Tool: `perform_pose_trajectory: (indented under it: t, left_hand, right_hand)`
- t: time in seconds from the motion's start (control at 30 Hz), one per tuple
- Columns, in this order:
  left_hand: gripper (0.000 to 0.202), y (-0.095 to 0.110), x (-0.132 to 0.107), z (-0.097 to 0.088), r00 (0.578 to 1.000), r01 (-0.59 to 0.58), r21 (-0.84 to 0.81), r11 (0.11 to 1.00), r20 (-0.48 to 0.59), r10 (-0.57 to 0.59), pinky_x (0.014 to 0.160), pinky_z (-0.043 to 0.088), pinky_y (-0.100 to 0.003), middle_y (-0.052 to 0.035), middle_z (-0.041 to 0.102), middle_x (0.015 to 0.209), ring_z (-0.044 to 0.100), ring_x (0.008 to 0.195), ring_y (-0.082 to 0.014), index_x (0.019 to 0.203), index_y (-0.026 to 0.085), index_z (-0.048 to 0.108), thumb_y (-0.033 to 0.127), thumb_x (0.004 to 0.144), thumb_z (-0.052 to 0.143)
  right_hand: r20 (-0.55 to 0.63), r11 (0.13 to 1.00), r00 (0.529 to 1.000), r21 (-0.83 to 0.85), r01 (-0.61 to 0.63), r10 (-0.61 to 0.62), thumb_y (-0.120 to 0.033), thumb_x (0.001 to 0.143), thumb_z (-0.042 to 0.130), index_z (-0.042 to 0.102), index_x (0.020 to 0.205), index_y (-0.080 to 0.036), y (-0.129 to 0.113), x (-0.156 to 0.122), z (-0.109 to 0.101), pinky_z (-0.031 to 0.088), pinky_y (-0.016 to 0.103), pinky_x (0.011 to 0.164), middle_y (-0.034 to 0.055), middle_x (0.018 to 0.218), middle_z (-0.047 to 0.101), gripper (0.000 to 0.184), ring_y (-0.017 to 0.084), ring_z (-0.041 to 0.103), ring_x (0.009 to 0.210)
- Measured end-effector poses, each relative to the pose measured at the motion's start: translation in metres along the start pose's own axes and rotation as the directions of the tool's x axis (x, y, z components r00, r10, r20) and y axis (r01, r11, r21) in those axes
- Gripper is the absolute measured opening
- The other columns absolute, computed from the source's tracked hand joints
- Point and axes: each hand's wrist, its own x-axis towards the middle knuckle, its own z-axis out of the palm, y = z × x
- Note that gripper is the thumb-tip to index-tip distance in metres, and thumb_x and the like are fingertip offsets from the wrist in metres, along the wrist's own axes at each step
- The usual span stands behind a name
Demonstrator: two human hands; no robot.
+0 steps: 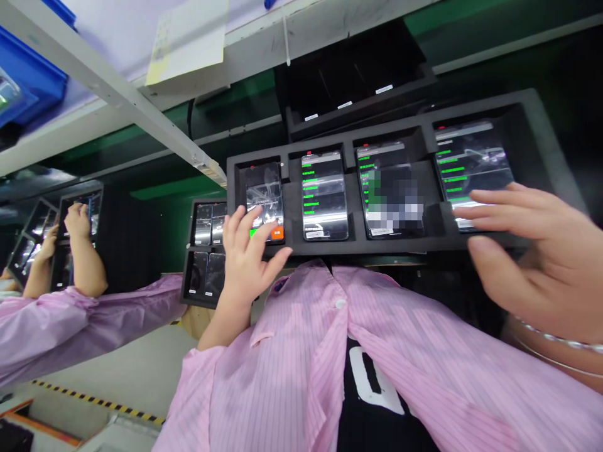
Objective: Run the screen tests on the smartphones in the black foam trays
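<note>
A black foam tray (377, 245) holds a row of smartphones with lit screens. My left hand (249, 263) has its fingertips on the lower part of the leftmost phone (264, 201), near a green and an orange on-screen button. My right hand (532, 251) lies over the lower edge of the far-right phone (471, 160), its fingers spread. Green text lines fill the second phone (325, 196). A pixelated patch hides much of the third phone (386, 194). My pink striped smock (292, 351) fills the bottom of the view.
A smaller foam tray (205, 251) of dark phones stands beside my left hand. Behind the row sits a black tray (353, 81) with white labels. At left, a co-worker's pink sleeve (89, 326) and hand (78, 220) reach phones. A blue bin (28, 75) sits on a white shelf.
</note>
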Motion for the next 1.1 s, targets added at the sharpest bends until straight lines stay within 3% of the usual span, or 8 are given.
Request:
perform_pose_trajectory:
  t: [0.1, 0.17, 0.23, 0.33, 0.5, 0.73, 0.87, 1.1]
  left_hand:
    - [0.051, 0.019, 0.017, 0.002, 0.989, -0.021, 0.005, 1.0, 0.149, 0.02, 0.13, 0.022, -0.062, -0.012, 0.055, 0.156, 0.042, 0.15, -0.0372, 0.131, 0.028, 0.068, 0.064, 0.094, 0.066]
    - [0.057, 0.028, 0.025, 0.003, 0.975, -0.012, 0.012, 1.0, 0.222, 0.009, 0.131, 0.02, -0.063, -0.0129, 0.051, 0.159, 0.043, 0.148, -0.0385, 0.133, 0.028, 0.068, 0.067, 0.091, 0.069]
    - [0.062, 0.033, 0.031, 0.005, 0.96, 0.002, 0.029, 1.0, 0.278, -0.01, 0.13, 0.017, -0.068, -0.0137, 0.048, 0.162, 0.042, 0.146, -0.0415, 0.134, 0.029, 0.069, 0.07, 0.088, 0.072]
    - [0.066, 0.033, 0.043, 0.014, 0.944, 0.017, 0.058, 0.998, 0.329, -0.035, 0.126, 0.011, -0.078, -0.0139, 0.046, 0.162, 0.042, 0.144, -0.046, 0.134, 0.031, 0.071, 0.073, 0.083, 0.074]
    - [0.065, 0.022, 0.071, 0.026, 0.943, 0.07, 0.066, 0.995, 0.32, -0.088, 0.125, 0.008, -0.081, -0.0123, 0.043, 0.164, 0.041, 0.145, -0.0481, 0.133, 0.032, 0.071, 0.075, 0.086, 0.069]
    - [0.067, 0.028, 0.061, 0.019, 0.976, 0.093, 0.028, 0.995, 0.197, -0.097, 0.129, 0.006, -0.074, -0.0118, 0.038, 0.169, 0.032, 0.154, -0.0439, 0.138, 0.032, 0.066, 0.074, 0.086, 0.071]
    - [0.061, 0.029, 0.05, 0.025, 0.974, 0.087, 0.029, 0.996, 0.207, -0.091, 0.129, 0.011, -0.072, -0.0134, 0.044, 0.165, 0.029, 0.156, -0.0427, 0.137, 0.028, 0.067, 0.068, 0.091, 0.069]
    - [0.063, 0.024, 0.053, 0.029, 0.973, 0.052, 0.019, 0.998, 0.223, -0.055, 0.13, 0.013, -0.071, -0.0121, 0.039, 0.169, 0.023, 0.159, -0.0438, 0.145, 0.03, 0.062, 0.065, 0.093, 0.068]
  right_hand:
    - [-0.002, 0.986, 0.987, 0.034, 0.162, -0.162, -0.029, 0.096, 0.065, 0.065, 0.115, -0.024, -0.012, 0.011, 0.011, 0.049, 0.062, 0.116, 0.0151, 0.113, 0.074, 0.019, 0.036, 0.071, 0.119]
    - [0.078, 0.982, 0.981, -0.053, 0.183, -0.179, -0.037, 0.1, 0.063, 0.068, 0.119, -0.017, -0.009, 0.013, 0.014, 0.046, 0.069, 0.114, 0.0228, 0.125, 0.068, 0.028, 0.041, 0.066, 0.124]
    - [0.167, 0.975, 0.978, -0.163, 0.151, -0.123, -0.049, 0.105, 0.054, 0.071, 0.12, -0.013, -0.003, 0.014, 0.017, 0.042, 0.079, 0.109, 0.0277, 0.132, 0.06, 0.044, 0.047, 0.062, 0.126]
    - [0.265, 0.956, 0.964, -0.283, 0.08, -0.002, -0.062, 0.106, 0.042, 0.074, 0.121, -0.016, 0.004, 0.018, 0.026, 0.038, 0.088, 0.102, 0.0264, 0.135, 0.057, 0.058, 0.05, 0.057, 0.128]
    - [0.238, 0.959, 0.968, -0.283, -0.012, 0.082, -0.062, 0.1, 0.057, 0.073, 0.125, -0.021, 0.013, 0.038, 0.04, 0.029, 0.092, 0.104, 0.025, 0.141, 0.055, 0.051, 0.053, 0.052, 0.131]
    - [0.186, 0.996, 0.982, -0.071, 0.049, -0.035, -0.052, 0.101, 0.059, 0.063, 0.136, -0.031, -0.011, 0.03, 0.037, 0.027, 0.078, 0.12, 0.0144, 0.148, 0.059, 0.041, 0.046, 0.045, 0.146]
    - [0.17, 0.989, 0.975, -0.015, 0.145, -0.14, -0.047, 0.102, 0.06, 0.055, 0.143, -0.025, -0.02, 0.017, 0.05, 0.028, 0.074, 0.122, 0.0143, 0.143, 0.066, 0.047, 0.041, 0.055, 0.14]
    - [0.103, 0.985, 0.982, -0.05, 0.163, -0.157, -0.04, 0.098, 0.066, 0.056, 0.142, -0.019, -0.019, 0.016, 0.06, 0.037, 0.065, 0.122, 0.0156, 0.139, 0.069, 0.049, 0.038, 0.06, 0.136]
